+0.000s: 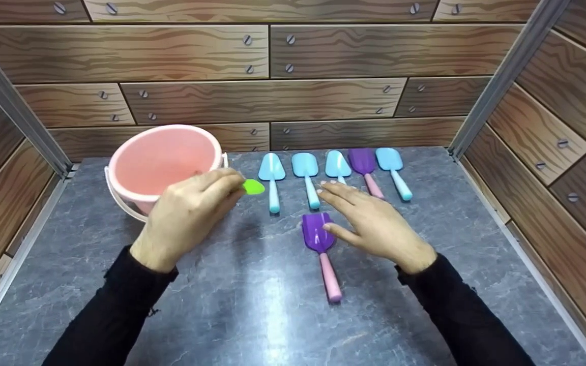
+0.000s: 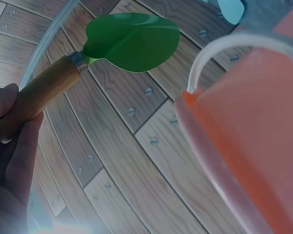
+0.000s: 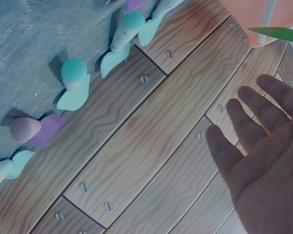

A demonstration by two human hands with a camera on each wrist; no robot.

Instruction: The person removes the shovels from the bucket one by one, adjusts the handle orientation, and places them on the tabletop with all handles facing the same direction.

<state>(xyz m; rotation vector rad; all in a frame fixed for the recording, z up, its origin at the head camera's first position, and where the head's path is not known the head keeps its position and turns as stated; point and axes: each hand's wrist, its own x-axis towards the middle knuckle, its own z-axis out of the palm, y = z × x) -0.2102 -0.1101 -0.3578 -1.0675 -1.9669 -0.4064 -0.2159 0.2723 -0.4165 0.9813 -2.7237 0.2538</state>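
In the head view my left hand grips a small garden trowel by its handle, and only its green blade shows past the fingers. The left wrist view shows the trowel's wooden handle pinched between thumb and fingers, its leaf-shaped green blade pointing away. Just left of that hand stands a pink bucket. My right hand, fingers spread and holding nothing, hovers over a purple trowel with a pink handle. From the right wrist, the palm is bare.
Along the back lie several trowels: blue ones and a purple one with a pink handle. The bucket's white handle hangs down at its side. Wood-patterned walls enclose the grey tabletop.
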